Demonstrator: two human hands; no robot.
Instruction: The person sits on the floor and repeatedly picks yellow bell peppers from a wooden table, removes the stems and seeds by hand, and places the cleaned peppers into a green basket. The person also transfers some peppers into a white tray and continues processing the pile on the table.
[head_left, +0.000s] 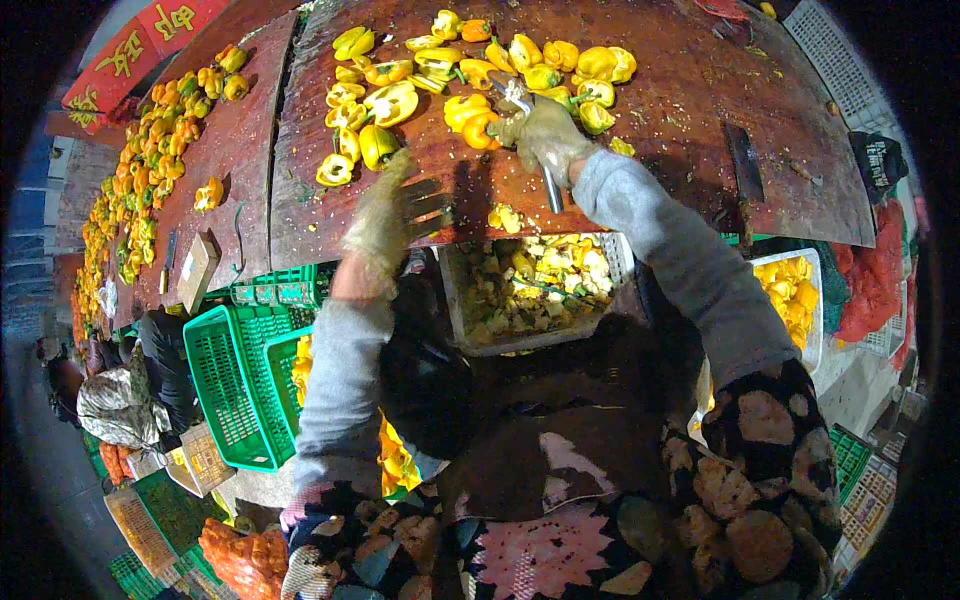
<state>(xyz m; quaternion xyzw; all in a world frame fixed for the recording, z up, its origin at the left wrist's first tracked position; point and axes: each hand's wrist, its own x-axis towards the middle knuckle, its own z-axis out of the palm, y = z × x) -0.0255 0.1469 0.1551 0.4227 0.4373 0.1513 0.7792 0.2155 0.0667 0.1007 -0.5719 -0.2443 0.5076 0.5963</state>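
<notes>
My right hand (551, 135), in a pale work glove, grips a metal-handled cutting tool (553, 193). Pale bits cling near the tool's upper end, and its exact blade shape is unclear. Right beside these fingers sits a yellow-orange bell pepper (480, 130); whether they hold its stem I cannot tell. My left hand (390, 202), also gloved, hovers near the table's front edge with fingers apart and nothing in it. Halved yellow peppers (394, 103) lie beyond it, some cut side up. More pepper pieces (598, 64) are spread past my right hand.
Below the table edge, a crate (487, 346) holds pepper cores and scraps. Green plastic crates (225, 390) stand at left, and a white crate (819, 300) of yellow pieces at right. Whole peppers (161, 150) are heaped on the left. A cleaver (742, 161) lies on the right; a person (124, 401) is at far left.
</notes>
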